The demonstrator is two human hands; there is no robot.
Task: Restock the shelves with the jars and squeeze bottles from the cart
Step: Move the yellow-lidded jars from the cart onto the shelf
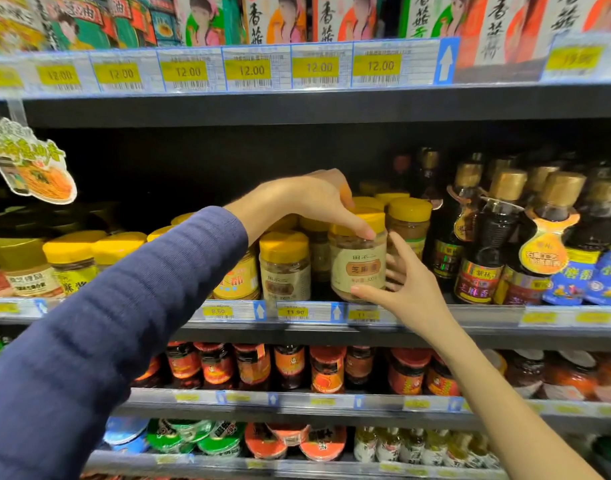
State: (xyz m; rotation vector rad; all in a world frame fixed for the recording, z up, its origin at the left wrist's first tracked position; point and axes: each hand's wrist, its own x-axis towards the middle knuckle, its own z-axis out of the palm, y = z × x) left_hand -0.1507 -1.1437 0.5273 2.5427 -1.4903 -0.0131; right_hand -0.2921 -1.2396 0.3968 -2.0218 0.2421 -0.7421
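A clear jar with a yellow lid and a cream label stands at the front edge of the middle shelf. My left hand comes over from the left in a blue sleeve and grips the jar's lid from above. My right hand holds the jar's lower right side, thumb at its base and fingers behind it. A matching jar stands just to its left, and more yellow-lidded jars stand behind.
Dark sauce bottles with gold caps crowd the shelf right of the jar. Yellow-lidded jars fill the left. Red chili jars line the shelf below. Boxes stand on the top shelf. A paper promo tag hangs at left.
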